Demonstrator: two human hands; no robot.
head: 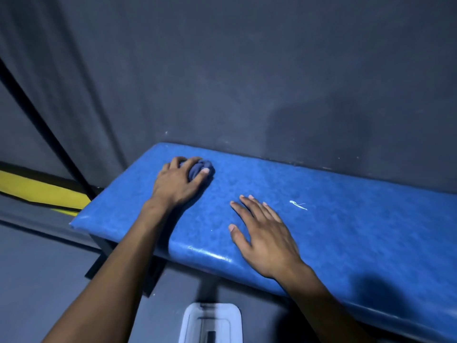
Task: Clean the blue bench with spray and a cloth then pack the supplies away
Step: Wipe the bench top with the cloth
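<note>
The left hand has its grip clamped on a balled blue cloth near the left end of the blue surface, whose unwiped length runs rightward, past the flat, open-fingered right hand toward a white smear.

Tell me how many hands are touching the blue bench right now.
2. The left hand is near the bench's left end, gripping a bunched blue cloth against the seat. The right hand lies flat with straight fingers near the front edge.
</note>
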